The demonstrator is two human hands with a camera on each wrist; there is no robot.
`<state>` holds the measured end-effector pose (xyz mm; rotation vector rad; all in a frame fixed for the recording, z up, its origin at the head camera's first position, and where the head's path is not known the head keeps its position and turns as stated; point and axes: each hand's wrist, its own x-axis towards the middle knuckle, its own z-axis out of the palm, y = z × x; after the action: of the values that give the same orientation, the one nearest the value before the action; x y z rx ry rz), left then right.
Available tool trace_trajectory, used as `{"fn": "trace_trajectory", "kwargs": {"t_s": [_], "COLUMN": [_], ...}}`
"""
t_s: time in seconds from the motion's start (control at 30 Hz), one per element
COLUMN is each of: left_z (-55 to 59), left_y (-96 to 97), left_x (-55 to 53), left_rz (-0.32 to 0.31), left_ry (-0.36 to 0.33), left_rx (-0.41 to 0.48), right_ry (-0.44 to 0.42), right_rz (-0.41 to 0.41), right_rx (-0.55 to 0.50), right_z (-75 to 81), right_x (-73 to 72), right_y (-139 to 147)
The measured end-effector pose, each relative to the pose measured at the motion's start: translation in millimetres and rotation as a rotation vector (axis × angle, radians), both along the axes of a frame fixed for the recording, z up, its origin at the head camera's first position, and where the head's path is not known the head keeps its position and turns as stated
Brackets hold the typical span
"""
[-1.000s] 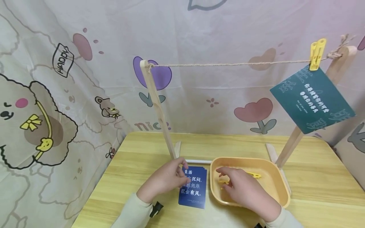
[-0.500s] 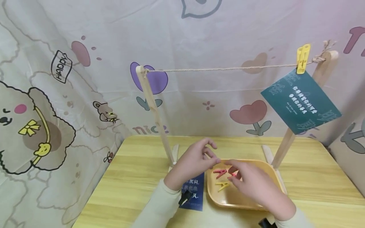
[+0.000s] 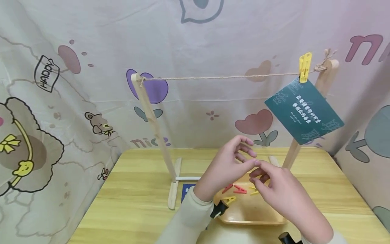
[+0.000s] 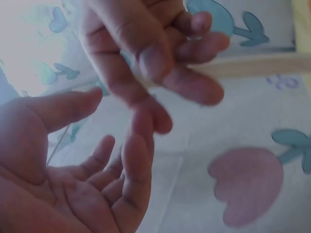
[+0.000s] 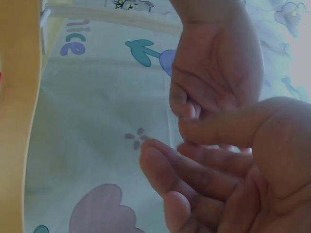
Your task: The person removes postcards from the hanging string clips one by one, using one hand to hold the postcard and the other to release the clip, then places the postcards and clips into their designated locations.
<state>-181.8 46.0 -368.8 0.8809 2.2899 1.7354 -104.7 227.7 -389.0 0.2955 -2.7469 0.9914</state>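
Note:
Both hands hover above an orange plastic tray, near each other, and neither holds anything. My left hand has its palm turned inward and its fingers loosely bent. Facing it, my right hand has lightly bent fingers; in the wrist views the fingertips of both hands come close or overlap. Inside the tray lie several clothespins, among them a red clothespin and a yellow clothespin. A teal card hangs by one corner from a twine line, pinned by a yellow clothespin.
The twine runs between a left wooden post and a right wooden post. A dark blue card lies on the wooden table, mostly behind the left forearm. Behind the table hangs a printed cloth.
The left hand has moved right, from over the blue card to above the tray. Lifting from the tray, the right hand has shifted slightly right. The head view has turned right.

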Motion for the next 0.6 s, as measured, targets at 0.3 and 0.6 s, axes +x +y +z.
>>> {"fn": "trace_trajectory", "kwargs": {"t_s": [0.3, 0.6], "left_z": [8.4, 8.4], "left_y": [28.5, 43.5], "left_x": [-2.9, -11.1], "left_rz": [-0.001, -0.019], "left_ry": [0.06, 0.058], "left_rx": [0.118, 0.166], "right_ry": [0.073, 0.48], "right_rz": [-0.248, -0.357], "right_rx": [-0.028, -0.306], "right_z": [13.7, 20.5], "right_x": [11.5, 21.1], "right_y": [8.0, 5.8]}}
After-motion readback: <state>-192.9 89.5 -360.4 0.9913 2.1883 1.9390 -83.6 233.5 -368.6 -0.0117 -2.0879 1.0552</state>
